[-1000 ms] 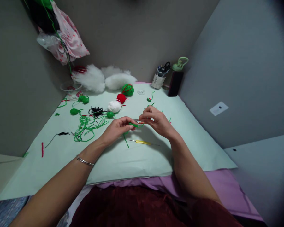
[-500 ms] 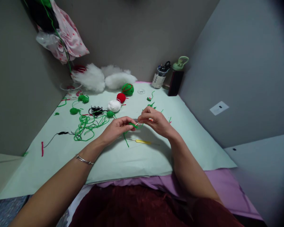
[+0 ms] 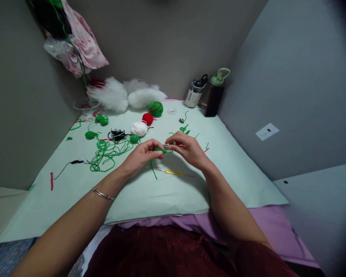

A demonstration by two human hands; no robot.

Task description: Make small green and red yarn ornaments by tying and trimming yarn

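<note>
My left hand (image 3: 146, 152) pinches a small green crocheted piece (image 3: 160, 150) between thumb and fingers, above the table. A green yarn tail (image 3: 153, 170) hangs below it. Close by on the right, my right hand (image 3: 181, 146) has thumb and fingertips pinched together at the piece's edge, around a slim silver tool that the fingers mostly hide. Behind these fingers shows a grey metal and orange item (image 3: 182, 146), partly covered; its kind is unclear. On the table under both hands lies a yellow-handled crochet hook (image 3: 173, 172).
Tangled green yarn (image 3: 102, 157), a black yarn bundle (image 3: 117, 135), white (image 3: 139, 129) and red (image 3: 147, 118) yarn balls lie left. White stuffing (image 3: 112, 96) sits behind. At the back right stand a pen holder (image 3: 193, 97) and a dark bottle (image 3: 216, 96). Yarn scraps (image 3: 184, 129) lie beyond my hands.
My right hand has shifted slightly left, its fingertips closer to the green piece. The silver tip seen between the hands earlier is now mostly hidden. My left hand keeps its hold.
</note>
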